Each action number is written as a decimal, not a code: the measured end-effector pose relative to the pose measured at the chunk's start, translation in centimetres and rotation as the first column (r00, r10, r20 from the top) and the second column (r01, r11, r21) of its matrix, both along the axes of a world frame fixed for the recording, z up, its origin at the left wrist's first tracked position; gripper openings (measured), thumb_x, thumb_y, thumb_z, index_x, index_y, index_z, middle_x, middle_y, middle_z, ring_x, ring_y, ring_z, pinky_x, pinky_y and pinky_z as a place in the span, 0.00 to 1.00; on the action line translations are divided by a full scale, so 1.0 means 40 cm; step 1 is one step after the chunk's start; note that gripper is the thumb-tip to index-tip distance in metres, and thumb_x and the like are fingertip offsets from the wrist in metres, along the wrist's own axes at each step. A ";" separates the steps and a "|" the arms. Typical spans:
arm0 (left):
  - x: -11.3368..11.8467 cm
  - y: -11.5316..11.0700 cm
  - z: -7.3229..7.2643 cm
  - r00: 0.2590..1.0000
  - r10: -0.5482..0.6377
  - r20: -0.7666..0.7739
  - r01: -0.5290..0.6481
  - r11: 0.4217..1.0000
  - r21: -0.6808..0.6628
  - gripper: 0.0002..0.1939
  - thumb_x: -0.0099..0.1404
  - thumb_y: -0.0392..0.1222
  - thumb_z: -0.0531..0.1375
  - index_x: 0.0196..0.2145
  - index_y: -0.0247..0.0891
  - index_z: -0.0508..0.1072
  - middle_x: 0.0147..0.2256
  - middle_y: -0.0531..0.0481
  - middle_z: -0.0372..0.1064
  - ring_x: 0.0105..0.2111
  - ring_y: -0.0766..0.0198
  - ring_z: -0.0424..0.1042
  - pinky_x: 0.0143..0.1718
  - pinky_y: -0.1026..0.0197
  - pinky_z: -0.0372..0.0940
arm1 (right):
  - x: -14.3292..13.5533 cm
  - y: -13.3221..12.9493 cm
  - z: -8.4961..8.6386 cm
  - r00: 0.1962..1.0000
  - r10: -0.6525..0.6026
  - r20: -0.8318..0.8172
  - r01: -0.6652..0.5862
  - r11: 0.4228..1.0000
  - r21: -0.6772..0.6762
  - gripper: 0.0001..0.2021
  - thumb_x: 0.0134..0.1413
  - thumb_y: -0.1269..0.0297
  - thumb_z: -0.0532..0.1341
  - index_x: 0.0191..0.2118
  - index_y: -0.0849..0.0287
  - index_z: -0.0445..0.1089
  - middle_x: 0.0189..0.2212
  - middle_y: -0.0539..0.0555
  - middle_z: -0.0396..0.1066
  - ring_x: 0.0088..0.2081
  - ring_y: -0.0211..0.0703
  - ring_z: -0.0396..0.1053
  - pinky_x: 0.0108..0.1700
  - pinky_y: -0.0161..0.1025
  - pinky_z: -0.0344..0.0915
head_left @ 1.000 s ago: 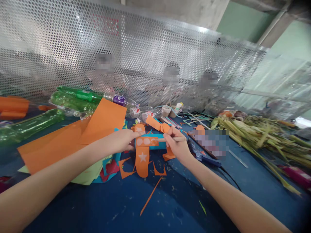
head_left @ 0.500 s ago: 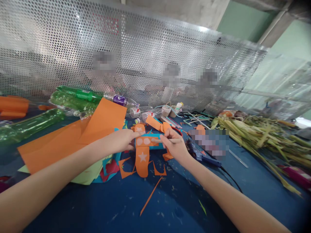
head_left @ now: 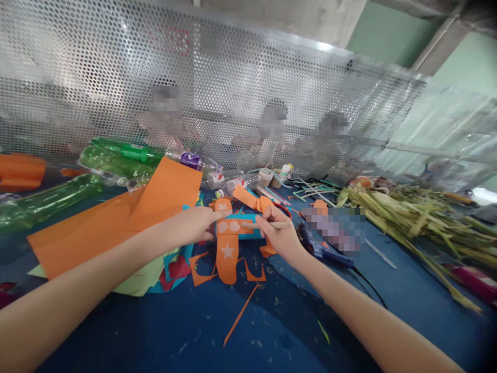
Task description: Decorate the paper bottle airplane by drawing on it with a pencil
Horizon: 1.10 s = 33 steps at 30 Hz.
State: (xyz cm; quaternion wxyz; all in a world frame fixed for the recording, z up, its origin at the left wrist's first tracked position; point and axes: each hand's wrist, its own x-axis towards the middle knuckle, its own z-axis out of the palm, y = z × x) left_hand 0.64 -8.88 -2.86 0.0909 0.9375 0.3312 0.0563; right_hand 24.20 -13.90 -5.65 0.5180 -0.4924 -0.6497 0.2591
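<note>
A blue tube with rounded orange strips and white stars and dots, like a paper toy plane (head_left: 227,264), lies before me on the table. My left hand (head_left: 202,224) is closed around its left end, some fingers hidden behind it. In a pen-like pinch, my right hand (head_left: 276,229) holds a slim pale stick (head_left: 283,225), pencil- or brush-like. The tip of that stick meets the orange band on the tube, just right of two white dots. Orange paper offcuts (head_left: 256,271) lie near the plane.
Orange sheets (head_left: 171,191) cover coloured paper at left, beside green bottles (head_left: 50,199). Clear bottles (head_left: 215,180) and straws (head_left: 310,189) lie behind. On the right are a blue corded tool (head_left: 334,256) and dry husks (head_left: 392,217). A perforated metal screen (head_left: 233,77) has people behind it.
Both hands, the stick and the paper plane stay in nearly the same place. Any shift at the stick's tip is too small to make out.
</note>
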 end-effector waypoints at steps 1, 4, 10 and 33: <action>0.000 0.000 0.000 1.000 -0.001 -0.002 0.001 1.000 0.006 0.36 0.58 0.39 0.59 0.62 0.46 0.52 0.42 0.43 0.69 0.36 0.56 0.70 0.33 0.61 0.60 | 0.000 0.000 0.000 1.000 -0.001 0.002 0.001 1.000 -0.001 0.13 0.53 0.59 0.58 0.24 0.55 0.55 0.14 0.43 0.59 0.18 0.35 0.57 0.24 0.34 0.53; -0.002 0.000 -0.003 1.000 0.003 -0.005 -0.003 1.000 0.016 0.36 0.58 0.39 0.59 0.63 0.45 0.52 0.43 0.44 0.69 0.37 0.55 0.70 0.33 0.61 0.60 | 0.001 0.001 -0.001 1.000 -0.001 0.009 0.001 1.000 -0.001 0.13 0.53 0.59 0.58 0.24 0.55 0.55 0.14 0.43 0.59 0.18 0.35 0.57 0.23 0.34 0.53; -0.004 0.008 -0.008 1.000 -0.001 -0.009 0.001 1.000 -0.004 0.38 0.57 0.39 0.60 0.63 0.46 0.51 0.43 0.43 0.69 0.36 0.55 0.70 0.33 0.61 0.60 | 0.001 0.001 -0.002 1.000 -0.005 0.013 0.005 1.000 -0.008 0.13 0.52 0.60 0.58 0.23 0.55 0.55 0.13 0.43 0.59 0.17 0.35 0.56 0.23 0.34 0.53; -0.001 0.004 -0.004 1.000 0.011 -0.014 -0.011 1.000 -0.008 0.37 0.58 0.39 0.60 0.63 0.47 0.51 0.43 0.44 0.69 0.38 0.54 0.69 0.34 0.61 0.59 | 0.001 -0.003 0.005 1.000 -0.013 0.006 0.013 1.000 -0.005 0.13 0.52 0.61 0.58 0.23 0.55 0.54 0.13 0.43 0.58 0.17 0.34 0.56 0.23 0.33 0.53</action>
